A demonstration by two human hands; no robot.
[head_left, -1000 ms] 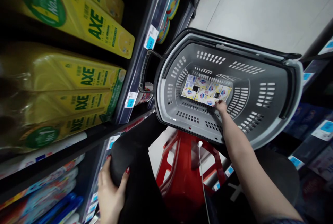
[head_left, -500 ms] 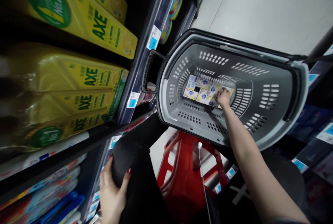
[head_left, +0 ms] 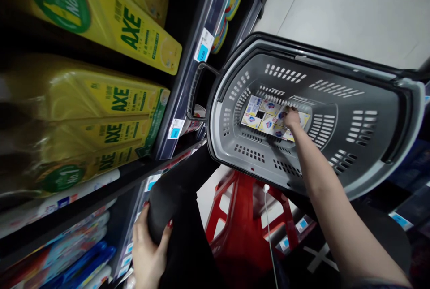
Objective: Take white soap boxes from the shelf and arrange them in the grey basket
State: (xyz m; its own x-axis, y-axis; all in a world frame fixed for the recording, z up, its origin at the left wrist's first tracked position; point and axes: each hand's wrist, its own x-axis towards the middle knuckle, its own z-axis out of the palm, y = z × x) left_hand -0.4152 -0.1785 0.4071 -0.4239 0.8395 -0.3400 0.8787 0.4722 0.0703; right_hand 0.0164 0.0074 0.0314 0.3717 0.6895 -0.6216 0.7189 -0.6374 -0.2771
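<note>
Deep in a grey shopping basket (head_left: 336,78), several small white-and-yellow soap boxes (head_left: 268,124) lie side by side on the floor of it. My right hand (head_left: 291,118) reaches down to the boxes at the right of the group, its fingers curled on one of them. The hand covers part of that box. My left hand (head_left: 150,244) rests on my black-clothed knee (head_left: 168,208), thumb and fingers apart, holding nothing.
Yellow AXE bottles (head_left: 134,96) fill the shelf at left, with price tags (head_left: 175,128) along its edge. The basket's black side handle (head_left: 196,92) sticks out toward that shelf. Below the basket are a red plastic frame (head_left: 240,217) and a white cable (head_left: 268,222).
My right hand has shifted slightly toward the far side of the boxes. In the picture the basket sits a little farther right. My left hand stays on the knee.
</note>
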